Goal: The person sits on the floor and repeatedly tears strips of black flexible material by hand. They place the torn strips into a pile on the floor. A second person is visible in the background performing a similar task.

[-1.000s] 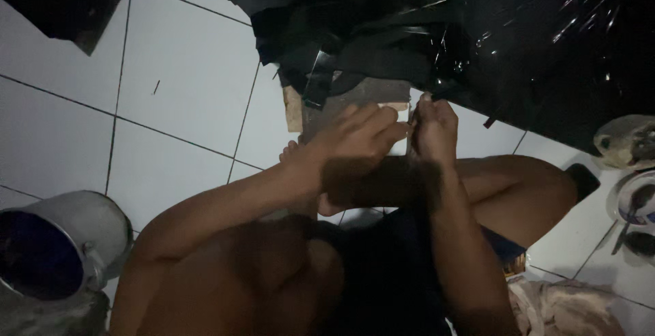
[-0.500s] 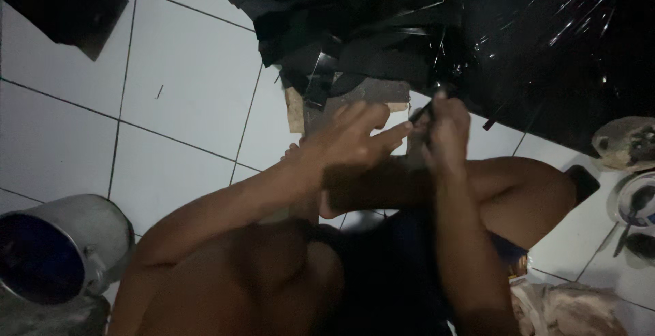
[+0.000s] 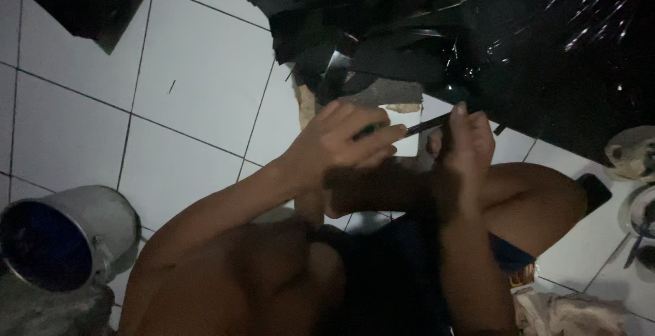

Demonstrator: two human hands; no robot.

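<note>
- Since half a second ago both hands sit a little lower against the black sheet pile (image 3: 423, 42); the grip looks unchanged, so the work reads as ongoing rather than finished.
- Left hand (image 3: 344, 145): fingers curled around a thin dark tool (image 3: 426, 126), with a green bit showing at the handle end.
- Right hand (image 3: 464, 141): fingers clenched, pinching something small at the tool's far end; what it is cannot be made out.
- Tool: just below the sheet pile, above the bent knee (image 3: 539, 199).
- Long axis near level, tip rising slightly toward the right hand.
- Metal bucket (image 3: 75, 234) sits well away from the pile, on the white tile floor (image 3: 191, 77).
</note>
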